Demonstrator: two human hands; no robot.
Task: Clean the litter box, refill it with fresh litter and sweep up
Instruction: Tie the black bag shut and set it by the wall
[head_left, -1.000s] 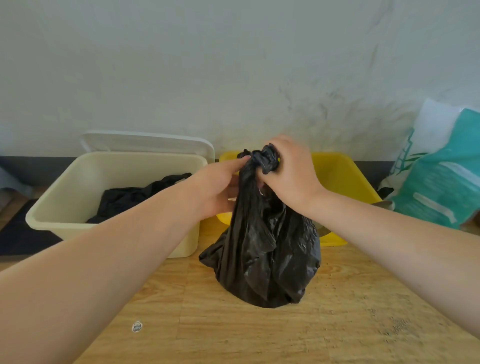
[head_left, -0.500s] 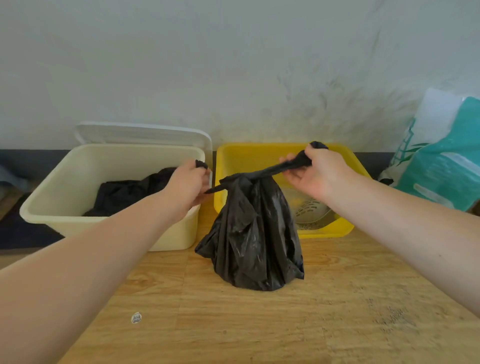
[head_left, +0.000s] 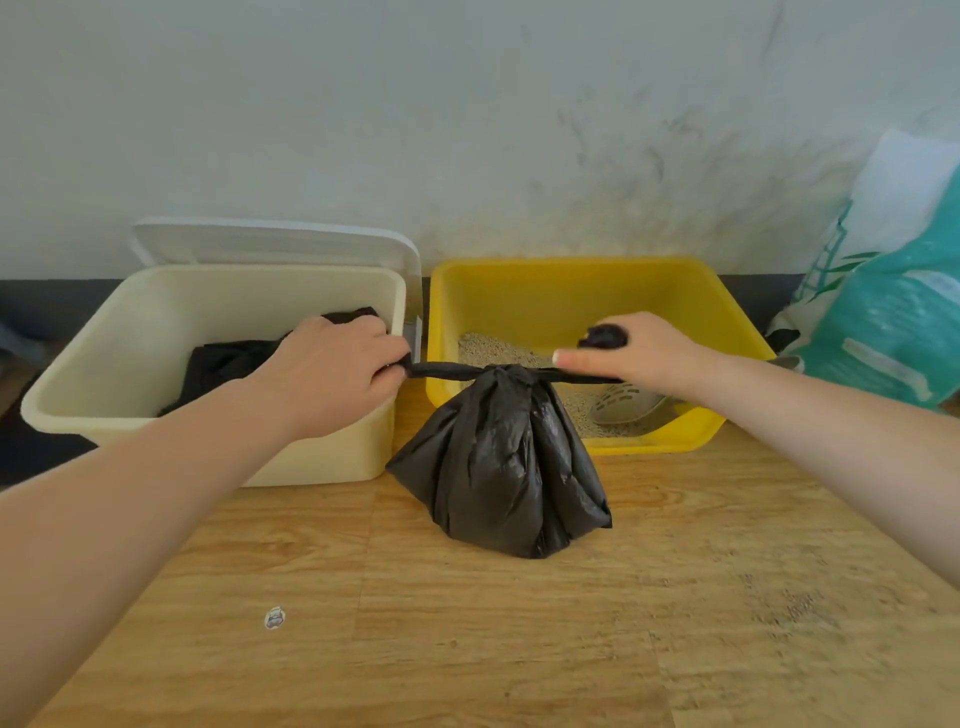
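Note:
A black plastic bag (head_left: 504, 467) stands on the wooden floor in front of the two bins, its neck knotted at the top. My left hand (head_left: 332, 374) grips the bag's left tail and my right hand (head_left: 639, 353) grips the right tail, the two stretched out level on either side of the knot. Behind the bag sits the yellow litter box (head_left: 566, 280) with a thin layer of pale litter (head_left: 493, 348) and a grey slotted scoop (head_left: 628, 408) lying in it.
A cream bin (head_left: 218, 291) with its white lid leaning behind it stands at the left, with black plastic inside. Teal and white litter sacks (head_left: 893, 322) lean on the wall at the right. Scattered grit (head_left: 789, 608) lies on the floor at right, a small scrap (head_left: 274, 617) at left.
My hands have drawn apart from the top of the bag, pulling its two tails sideways and tightening the knot. The bag's top has dropped lower.

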